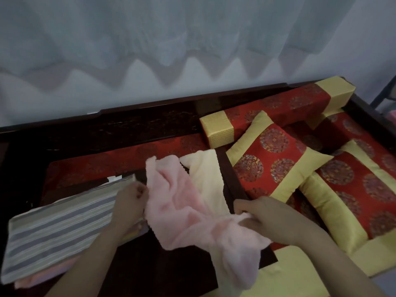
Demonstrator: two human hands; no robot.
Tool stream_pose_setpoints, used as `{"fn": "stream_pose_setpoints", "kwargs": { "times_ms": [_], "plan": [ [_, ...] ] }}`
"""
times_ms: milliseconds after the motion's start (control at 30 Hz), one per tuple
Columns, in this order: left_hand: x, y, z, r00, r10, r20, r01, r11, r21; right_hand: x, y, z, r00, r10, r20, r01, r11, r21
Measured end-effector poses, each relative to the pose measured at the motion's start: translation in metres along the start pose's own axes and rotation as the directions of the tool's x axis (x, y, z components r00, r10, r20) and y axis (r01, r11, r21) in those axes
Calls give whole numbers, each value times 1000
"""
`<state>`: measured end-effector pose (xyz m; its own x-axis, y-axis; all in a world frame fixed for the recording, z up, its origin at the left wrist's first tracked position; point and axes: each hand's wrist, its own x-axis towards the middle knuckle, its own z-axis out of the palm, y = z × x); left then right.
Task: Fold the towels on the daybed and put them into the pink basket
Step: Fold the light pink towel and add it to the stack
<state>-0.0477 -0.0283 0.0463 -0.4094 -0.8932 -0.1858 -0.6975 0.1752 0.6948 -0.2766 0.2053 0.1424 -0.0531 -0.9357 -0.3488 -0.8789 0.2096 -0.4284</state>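
Observation:
A crumpled pink towel (184,206) hangs between my two hands above the dark wooden daybed (150,127). My left hand (130,200) pinches its left edge. My right hand (257,215) grips its bunched right side, and one end dangles below that hand. A cream towel (207,174) lies on the daybed behind the pink one, partly hidden by it. At the left, a folded striped grey and green towel (55,234) rests on top of a pink folded one (32,280). No pink basket is in view.
Red and gold cushions (276,161) and a bolster (276,108) fill the right side of the daybed. A yellow seat pad (295,273) lies at the front right. A sheer white curtain (171,50) hangs behind the daybed's back rail.

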Motion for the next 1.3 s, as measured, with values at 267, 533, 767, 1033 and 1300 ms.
{"fn": "stream_pose_setpoints", "kwargs": {
  "times_ms": [267, 533, 767, 1033, 1300],
  "plan": [
    [-58, -95, -35, 997, -47, 59, 30, 963, 269, 22, 0, -4, 990, 119, -75, -103, 975, 197],
    [-16, -73, 8, 857, 498, 128, -490, 715, 499, 50, -45, 3, 976, -14, -216, 113, 883, 456],
    [16, -52, 28, 916, 200, 348, -377, 724, 577, 57, -54, 12, 966, 82, -245, 69, 832, 550],
    [-4, -33, -25, 963, -179, 203, 268, 732, -626, 63, -61, 9, 977, 76, -201, 129, 541, 831],
    [-64, -16, -34, 959, -83, 272, 260, 642, -721, 101, -126, 16, 944, -272, -188, 331, 762, 557]
  ]
}}
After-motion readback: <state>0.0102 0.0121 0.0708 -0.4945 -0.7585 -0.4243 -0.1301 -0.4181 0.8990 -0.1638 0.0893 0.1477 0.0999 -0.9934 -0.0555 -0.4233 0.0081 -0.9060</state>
